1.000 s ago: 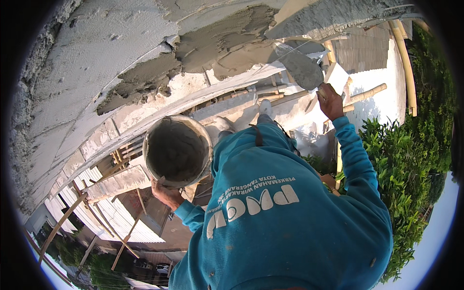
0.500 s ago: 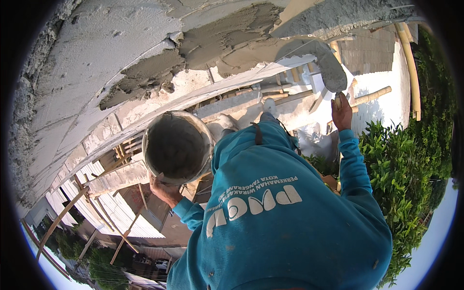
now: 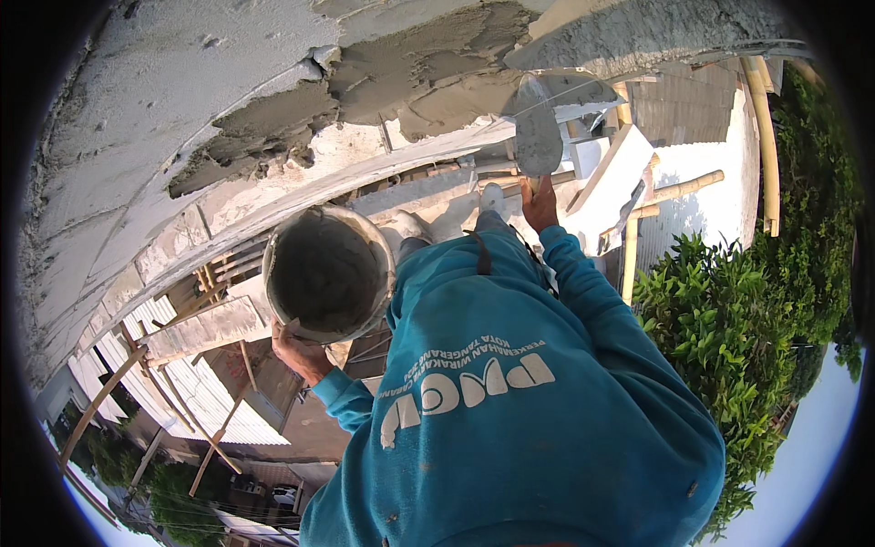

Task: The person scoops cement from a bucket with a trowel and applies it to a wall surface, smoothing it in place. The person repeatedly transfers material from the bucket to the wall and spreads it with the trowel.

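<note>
My left hand (image 3: 302,353) grips the near rim of a round bucket (image 3: 386,290). Grey wet mortar (image 3: 326,273) fills part of it. In my right hand (image 3: 540,205) is the handle of a trowel (image 3: 538,137), its blade pointing away from me and coated with mortar. The blade stands close to the lower edge of the wall (image 3: 228,82); whether it touches cannot be told. A rough patch of fresh mortar (image 3: 410,77) lies on the wall left of the trowel.
My feet (image 3: 492,196) are on a narrow ledge or scaffold below the wall. Bamboo poles (image 3: 766,137) rise at the right, beside leafy branches (image 3: 729,319). Boards and poles (image 3: 205,333) with white corrugated roofing (image 3: 246,410) lie far below at left.
My right hand and the trowel have moved left, closer to the bucket and the mortar patch. My left hand still holds the bucket; the view has shifted slightly.
</note>
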